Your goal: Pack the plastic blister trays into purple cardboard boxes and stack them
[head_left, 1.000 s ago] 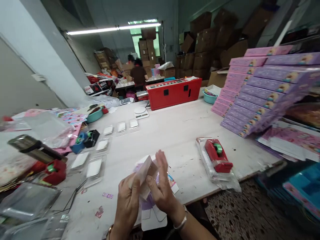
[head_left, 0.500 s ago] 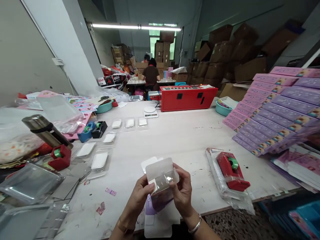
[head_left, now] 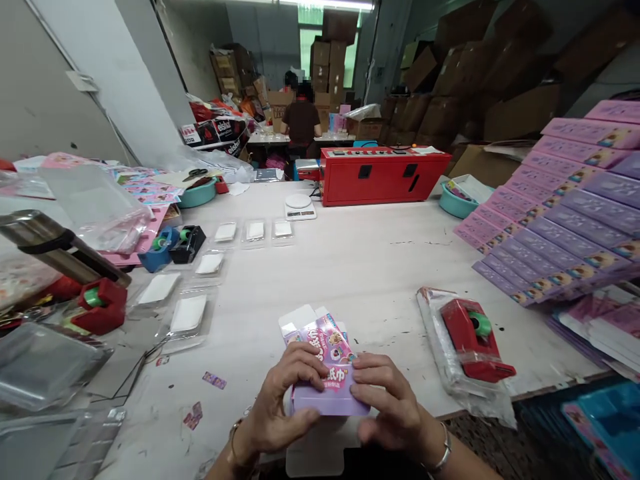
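Note:
A pink and purple printed box [head_left: 334, 380] lies at the near edge of the white table, printed side up. My left hand [head_left: 290, 393] wraps round its left side, fingers on top and thumb along the near edge. On the right side, my right hand [head_left: 387, 397] rests its fingertips on the box, its thumb blurred and off the near edge. White card flaps [head_left: 303, 316] stick out behind the box. Below it, a pale card panel [head_left: 315, 453] shows between my wrists.
Tape dispensers stand left and right, a red one [head_left: 470, 340] on plastic-wrapped sheets. Clear packs with white pads [head_left: 189, 313] lie at left. A red machine [head_left: 380, 175] and a scale [head_left: 300, 205] sit behind. Purple boxes [head_left: 560, 233] are stacked right. A person [head_left: 301, 121] sits far back.
The box has been turned so its printed face shows instead of the clear window and white flap. My right hand has loosened from a pinch to spread fingers. The view has tilted down.

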`<state>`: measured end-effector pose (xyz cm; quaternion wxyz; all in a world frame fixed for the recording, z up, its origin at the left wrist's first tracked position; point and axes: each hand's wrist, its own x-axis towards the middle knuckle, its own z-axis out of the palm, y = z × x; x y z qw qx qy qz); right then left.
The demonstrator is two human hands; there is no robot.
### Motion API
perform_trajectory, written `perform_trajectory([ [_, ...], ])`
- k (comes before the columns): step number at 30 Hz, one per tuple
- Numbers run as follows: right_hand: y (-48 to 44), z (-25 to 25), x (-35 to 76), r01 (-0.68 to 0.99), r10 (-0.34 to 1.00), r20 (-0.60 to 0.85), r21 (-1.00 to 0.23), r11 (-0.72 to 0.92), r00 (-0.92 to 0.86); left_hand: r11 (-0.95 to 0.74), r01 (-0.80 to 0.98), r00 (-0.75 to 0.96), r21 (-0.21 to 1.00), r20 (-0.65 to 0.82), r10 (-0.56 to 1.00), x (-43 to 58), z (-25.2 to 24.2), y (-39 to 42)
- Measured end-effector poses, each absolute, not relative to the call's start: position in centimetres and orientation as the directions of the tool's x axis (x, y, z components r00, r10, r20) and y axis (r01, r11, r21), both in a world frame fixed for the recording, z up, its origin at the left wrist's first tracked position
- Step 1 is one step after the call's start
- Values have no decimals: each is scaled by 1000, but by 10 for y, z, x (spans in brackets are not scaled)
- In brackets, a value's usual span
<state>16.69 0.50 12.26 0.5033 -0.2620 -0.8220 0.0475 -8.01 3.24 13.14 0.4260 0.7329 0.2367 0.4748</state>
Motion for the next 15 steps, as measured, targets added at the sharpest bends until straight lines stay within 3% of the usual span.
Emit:
perform_trajectory([
  [3,0,140,161,432,574,744,-418,799,-342,-637,69,445,768,548,709,-81,140,28],
  [9,-2,153,142,409,713,689,-618,672,-132,-635,12,278,772,608,744,-67,134,27],
  [11,-3,147,139,414,694,713,-605,680,-98,-637,-22,248,770,622,743,-62,129,26],
  [15,-6,129,140,443,572,809,-465,767,-140,-692,-13,204,722,679,705,-60,118,21],
])
